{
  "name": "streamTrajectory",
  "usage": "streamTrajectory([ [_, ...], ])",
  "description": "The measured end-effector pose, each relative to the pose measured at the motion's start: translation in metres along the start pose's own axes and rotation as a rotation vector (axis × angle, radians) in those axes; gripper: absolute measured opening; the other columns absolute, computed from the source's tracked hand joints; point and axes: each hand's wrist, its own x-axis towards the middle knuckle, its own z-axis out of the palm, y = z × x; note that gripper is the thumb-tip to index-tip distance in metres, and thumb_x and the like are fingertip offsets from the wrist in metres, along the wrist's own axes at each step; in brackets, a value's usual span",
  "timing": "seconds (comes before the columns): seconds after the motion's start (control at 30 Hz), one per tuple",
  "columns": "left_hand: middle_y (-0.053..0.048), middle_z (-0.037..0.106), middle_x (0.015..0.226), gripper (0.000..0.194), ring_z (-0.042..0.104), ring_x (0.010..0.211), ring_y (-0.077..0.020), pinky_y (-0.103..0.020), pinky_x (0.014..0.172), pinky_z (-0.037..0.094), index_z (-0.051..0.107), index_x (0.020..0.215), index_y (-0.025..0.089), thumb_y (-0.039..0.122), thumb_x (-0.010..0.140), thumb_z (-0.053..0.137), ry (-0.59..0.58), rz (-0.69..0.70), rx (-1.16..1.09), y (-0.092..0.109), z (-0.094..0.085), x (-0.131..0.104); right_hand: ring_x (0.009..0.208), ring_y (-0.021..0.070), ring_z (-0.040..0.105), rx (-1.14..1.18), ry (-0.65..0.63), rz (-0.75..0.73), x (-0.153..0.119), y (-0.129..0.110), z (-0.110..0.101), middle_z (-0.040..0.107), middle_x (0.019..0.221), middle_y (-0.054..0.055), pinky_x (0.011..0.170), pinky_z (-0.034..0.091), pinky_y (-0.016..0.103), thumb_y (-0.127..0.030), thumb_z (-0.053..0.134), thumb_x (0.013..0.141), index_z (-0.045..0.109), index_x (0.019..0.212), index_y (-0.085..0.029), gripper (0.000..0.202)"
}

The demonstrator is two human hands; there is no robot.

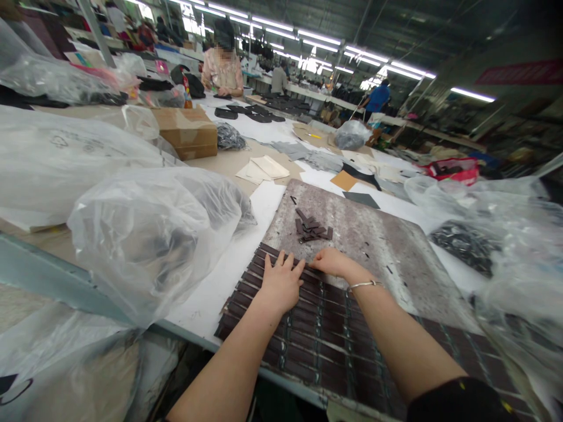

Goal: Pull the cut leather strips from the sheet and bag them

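Note:
My left hand (282, 282) lies flat with spread fingers on a dark brown sheet (334, 328) marked off in rows of narrow strips. Just right of it, at the sheet's far edge, my right hand (331, 262) has its fingers pinched together; whatever is between the fingertips is too small to make out. A bracelet circles the right wrist. Beyond both hands, a small heap of loose dark brown strips (313, 227) rests on a worn, greyish board (373, 234), which also lies under the sheet. A few single scraps are scattered on the board.
A clear plastic bag (162, 234) bulges at the left, near a cardboard box (187, 132). Cream pieces (264, 169) lie past the board. More plastic bags (523, 252) crowd the right side. Across the table a person (223, 70) handles black pieces (250, 112).

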Motion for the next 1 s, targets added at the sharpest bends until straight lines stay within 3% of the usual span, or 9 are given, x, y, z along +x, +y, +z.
streamTrajectory([
  [0.17, -0.01, 0.038, 0.142, 0.047, 0.025, 0.134, -0.0361, -0.066, 0.103, 0.018, 0.046, 0.132, 0.028, 0.045, 0.088, 0.043, 0.013, -0.017, 0.011, 0.005, 0.001, 0.001, 0.064, 0.0208, 0.059, -0.158, 0.084, 0.058, -0.005, -0.012, 0.002, 0.065, 0.063, 0.009, 0.06, 0.043, 0.029, -0.033, 0.058, 0.075, 0.069, 0.058, -0.02, 0.024],
  [0.3, -0.01, 0.039, 0.142, 0.046, 0.026, 0.133, -0.0363, -0.066, 0.102, 0.019, 0.047, 0.131, 0.029, 0.046, 0.087, 0.045, 0.022, -0.025, 0.019, 0.006, 0.002, 0.002, 0.071, 0.0244, 0.062, -0.197, 0.228, 0.15, -0.016, -0.008, -0.008, 0.067, 0.07, 0.011, 0.061, 0.045, 0.031, -0.051, 0.063, 0.07, 0.071, 0.066, -0.021, 0.032],
  [0.37, -0.01, 0.039, 0.142, 0.047, 0.025, 0.134, -0.0362, -0.066, 0.103, 0.018, 0.046, 0.131, 0.03, 0.046, 0.087, 0.045, 0.014, -0.026, 0.015, 0.006, 0.002, 0.002, 0.073, 0.0238, 0.063, -0.16, 0.285, 0.163, -0.016, 0.007, -0.017, 0.068, 0.072, 0.01, 0.064, 0.045, 0.031, -0.056, 0.057, 0.075, 0.072, 0.07, -0.022, 0.037],
  [0.43, -0.009, 0.038, 0.143, 0.047, 0.025, 0.134, -0.0364, -0.067, 0.103, 0.017, 0.046, 0.131, 0.03, 0.045, 0.087, 0.046, -0.002, -0.031, 0.012, 0.007, 0.001, 0.003, 0.078, 0.0231, 0.063, -0.105, 0.368, 0.158, -0.01, 0.03, -0.025, 0.069, 0.079, 0.009, 0.069, 0.046, 0.031, -0.051, 0.051, 0.081, 0.073, 0.083, -0.023, 0.036],
  [0.6, -0.011, 0.038, 0.143, 0.048, 0.022, 0.135, -0.0388, -0.069, 0.102, 0.016, 0.048, 0.13, 0.027, 0.045, 0.085, 0.048, -0.018, -0.051, 0.0, 0.01, 0.001, 0.004, 0.109, 0.0267, 0.055, -0.098, 0.542, 0.171, 0.024, 0.082, -0.023, 0.058, 0.121, 0.015, 0.093, 0.042, 0.037, -0.031, 0.045, 0.087, 0.054, 0.127, -0.013, 0.044],
  [0.77, -0.013, 0.032, 0.146, 0.051, 0.012, 0.137, -0.0402, -0.068, 0.103, 0.013, 0.048, 0.13, 0.022, 0.045, 0.085, 0.048, 0.036, -0.018, 0.028, 0.011, 0.004, 0.003, 0.127, 0.0257, 0.04, -0.155, 0.527, 0.027, 0.058, 0.093, -0.011, 0.044, 0.137, 0.016, 0.106, 0.032, 0.038, -0.021, 0.041, 0.088, 0.043, 0.135, -0.009, 0.049],
  [0.87, -0.009, 0.025, 0.15, 0.052, 0.008, 0.138, -0.0385, -0.067, 0.105, 0.014, 0.044, 0.133, 0.019, 0.042, 0.087, 0.046, 0.054, 0.042, 0.037, 0.012, 0.005, 0.002, 0.124, 0.0249, 0.043, -0.201, 0.457, -0.029, 0.069, 0.094, -0.01, 0.046, 0.136, 0.015, 0.105, 0.033, 0.036, -0.017, 0.04, 0.087, 0.045, 0.134, -0.011, 0.048],
  [1.0, -0.003, 0.03, 0.148, 0.053, 0.012, 0.138, -0.0325, -0.062, 0.109, 0.015, 0.034, 0.14, 0.02, 0.041, 0.091, 0.037, 0.053, 0.197, -0.013, 0.016, 0.004, 0.001, 0.112, 0.0266, 0.053, -0.263, 0.43, -0.061, 0.071, 0.1, -0.012, 0.055, 0.126, 0.015, 0.101, 0.037, 0.035, -0.018, 0.039, 0.087, 0.055, 0.125, -0.011, 0.042],
])
